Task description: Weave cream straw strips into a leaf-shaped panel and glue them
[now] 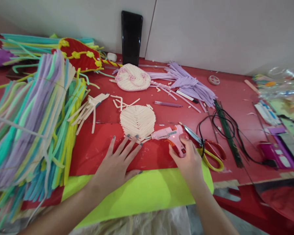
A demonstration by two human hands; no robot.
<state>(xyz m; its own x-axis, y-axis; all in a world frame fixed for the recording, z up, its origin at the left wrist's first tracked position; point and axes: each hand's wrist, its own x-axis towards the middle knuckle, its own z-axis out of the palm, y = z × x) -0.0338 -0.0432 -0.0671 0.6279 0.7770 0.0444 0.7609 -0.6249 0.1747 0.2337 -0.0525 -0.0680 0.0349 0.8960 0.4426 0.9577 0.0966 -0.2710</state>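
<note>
A cream leaf-shaped panel (138, 120) made of pipe cleaners lies flat on red felt (93, 153). My left hand (122, 155) rests with fingers spread, its fingertips on the panel's lower edge. In my right hand (188, 155) is a pink hot glue gun (165, 133), a small light glowing on its body. Its nozzle points left and meets the panel's lower right edge, or sits just over it. Scissors (212, 153) with yellow and red handles lie beside my right hand. Yellow-green felt (137, 191) spreads beneath my wrists.
Bundled pipe cleaners (39, 124) fill the left side. Behind the panel lie a finished cream fan (133, 77), lilac pipe cleaners (191, 80) and a purple pen (168, 104). A phone (131, 37) leans on the wall. A black cable (245, 148) loops at right.
</note>
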